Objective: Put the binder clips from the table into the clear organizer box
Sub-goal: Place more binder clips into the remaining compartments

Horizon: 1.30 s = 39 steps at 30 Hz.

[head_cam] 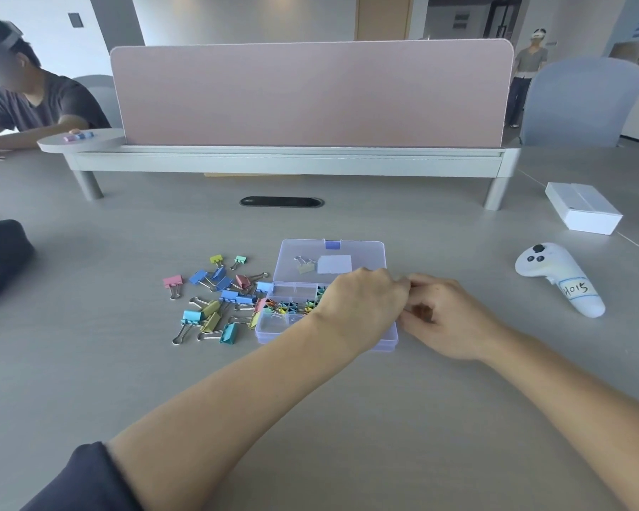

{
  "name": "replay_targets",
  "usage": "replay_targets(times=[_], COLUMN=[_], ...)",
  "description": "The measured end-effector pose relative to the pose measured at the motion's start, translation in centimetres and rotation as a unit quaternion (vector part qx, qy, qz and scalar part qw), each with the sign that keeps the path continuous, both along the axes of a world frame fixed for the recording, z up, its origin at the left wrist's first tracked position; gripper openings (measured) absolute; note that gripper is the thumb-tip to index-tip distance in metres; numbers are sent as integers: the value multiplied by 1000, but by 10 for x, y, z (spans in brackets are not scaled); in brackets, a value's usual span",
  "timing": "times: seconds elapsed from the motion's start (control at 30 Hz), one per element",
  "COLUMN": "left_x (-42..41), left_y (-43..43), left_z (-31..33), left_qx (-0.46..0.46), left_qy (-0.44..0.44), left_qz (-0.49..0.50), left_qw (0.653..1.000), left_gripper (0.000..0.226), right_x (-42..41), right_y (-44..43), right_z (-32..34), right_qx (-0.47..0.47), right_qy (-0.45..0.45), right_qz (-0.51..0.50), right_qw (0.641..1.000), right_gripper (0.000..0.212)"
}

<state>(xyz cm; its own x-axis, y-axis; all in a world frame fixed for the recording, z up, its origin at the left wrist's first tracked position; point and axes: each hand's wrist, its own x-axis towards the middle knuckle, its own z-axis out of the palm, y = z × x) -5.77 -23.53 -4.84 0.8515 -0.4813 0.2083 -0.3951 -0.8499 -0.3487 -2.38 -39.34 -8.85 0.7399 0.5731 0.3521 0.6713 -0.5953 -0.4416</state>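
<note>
The clear organizer box [273, 328] lies open on the grey table, its lid [332, 260] flat behind it with one clip seen through it. Small colourful clips fill its middle compartments [286, 307]. Several larger binder clips [214, 300] in pink, blue, yellow and teal lie loose to the left of the box. My left hand [362, 307] reaches across the box and covers its right half, fingers curled. My right hand [447, 315] sits at the box's right edge, fingers curled, touching the left hand's fingertips. Whatever is between the fingers is hidden.
A white controller [557, 278] with a label lies to the right, a white box [583, 212] behind it. A dark bag [1, 260] sits at the left edge. A pink divider on a raised shelf [310, 94] crosses the back. Another person sits far left.
</note>
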Motion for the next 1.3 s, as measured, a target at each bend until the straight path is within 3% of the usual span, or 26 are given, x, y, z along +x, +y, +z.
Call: replay_targets(times=[0.17,0.3,0.43,0.53,0.63,0.7,0.77,0.9,1.1,1.17,1.3], left_x=[-4,1,-2,1,15,30,49,80,89,89,93], left_y=[7,15,16,19,35,54,81,141,191,193,192], left_z=[4,-10,-3,0,0,-1,-1,-8,-32,-35,-37], left_qx=[31,28,3,-23,-179,-295,-337,-319,-276,-270,-245], left_qy=[-31,-76,-43,24,124,167,137,49,91,106,94], left_qz=[-33,-37,-85,-99,-85,-67,-24,91,215,231,235], left_qw=[999,996,995,995,972,938,931,942,932,929,936], left_gripper=[37,66,88,79,64,61,54,46,39,25,26], right_x=[-2,-3,-8,-6,1,2,1,1,0,0,0], right_y=[1,2,6,5,1,0,1,2,1,1,1], right_z=[1,3,10,6,-4,-6,-5,-3,-2,-2,-2], right_qx=[-11,-11,-15,-5,8,12,6,-12,-30,-31,-31], right_qy=[6,32,56,52,55,62,64,71,55,53,49], right_qz=[-6,-21,-20,-12,-28,-34,-31,-42,-43,-42,-41], right_qw=[1000,999,998,999,998,997,997,997,997,997,998], right_gripper=[22,53,58,59,23,18,18,18,18,18,17])
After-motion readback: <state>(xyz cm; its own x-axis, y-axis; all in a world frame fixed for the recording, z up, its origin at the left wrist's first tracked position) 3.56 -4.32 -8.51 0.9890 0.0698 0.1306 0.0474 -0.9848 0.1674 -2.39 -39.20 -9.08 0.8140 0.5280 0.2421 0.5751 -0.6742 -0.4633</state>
